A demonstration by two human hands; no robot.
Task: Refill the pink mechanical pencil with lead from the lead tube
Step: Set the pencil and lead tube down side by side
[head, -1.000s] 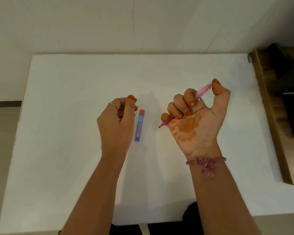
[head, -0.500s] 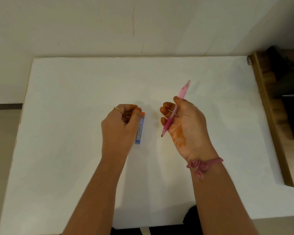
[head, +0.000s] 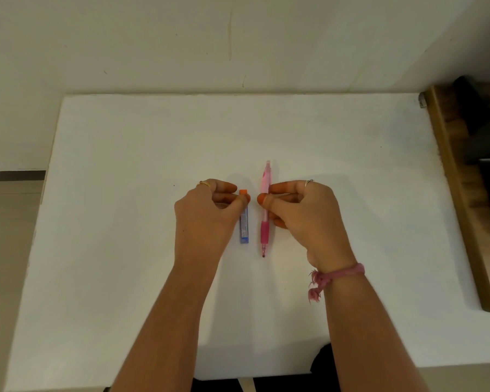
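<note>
Lying side by side on the white tabletop (head: 125,165), the pink mechanical pencil (head: 265,207) and the lead tube (head: 244,224) are set parallel, long axes running away from the person, just apart. The pencil's tip is turned toward the person, its cap end away. The tube, orange cap at the far end, lies just right of the left hand (head: 207,216), whose thumb and curled fingers (head: 224,187) are pinched at that cap. The pencil lies just left of the right hand (head: 303,213), and its barrel is lightly gripped between thumb and forefinger. The tube is judged the left hand's to lift; nothing is opened yet.
</note>
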